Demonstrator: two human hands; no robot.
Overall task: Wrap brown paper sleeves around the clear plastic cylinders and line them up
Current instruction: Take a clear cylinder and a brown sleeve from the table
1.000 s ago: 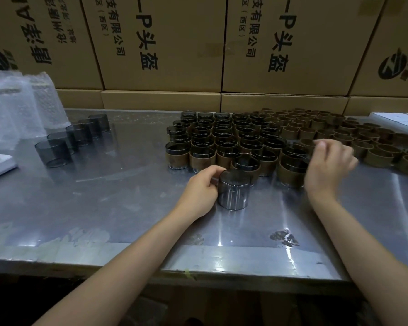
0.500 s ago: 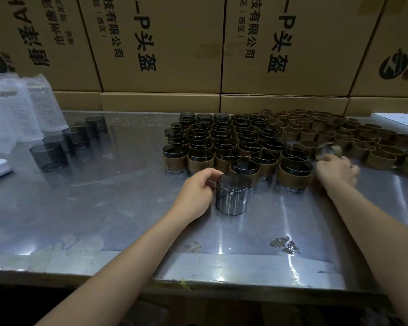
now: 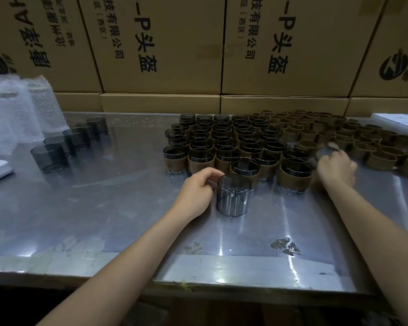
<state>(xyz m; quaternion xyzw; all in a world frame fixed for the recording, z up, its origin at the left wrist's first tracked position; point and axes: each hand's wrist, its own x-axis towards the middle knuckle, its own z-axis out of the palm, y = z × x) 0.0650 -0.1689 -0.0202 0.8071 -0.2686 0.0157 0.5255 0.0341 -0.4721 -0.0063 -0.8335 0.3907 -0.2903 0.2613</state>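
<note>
A bare smoky clear cylinder [image 3: 232, 196] stands upright on the steel table [image 3: 104, 208], in front of the rows. My left hand [image 3: 196, 191] grips its left side, thumb and fingers curled round the upper rim. My right hand [image 3: 337, 169] is to the right, beside a sleeved cylinder [image 3: 293, 176], and pinches a blurred brown paper sleeve [image 3: 324, 150] lifted from the loose pile. Several rows of sleeved cylinders [image 3: 222, 142] stand behind the bare one.
Loose brown sleeves [image 3: 353, 140] cover the table's right rear. A line of bare cylinders [image 3: 66, 144] runs at the left, beside bubble wrap [image 3: 14, 114]. Cardboard boxes [image 3: 165, 43] wall the back. A white tray [image 3: 400, 121] lies far right.
My right hand dropped from above the sleeve pile toward the table with a sleeve between its fingers. My left hand has kept its hold on the bare cylinder.
</note>
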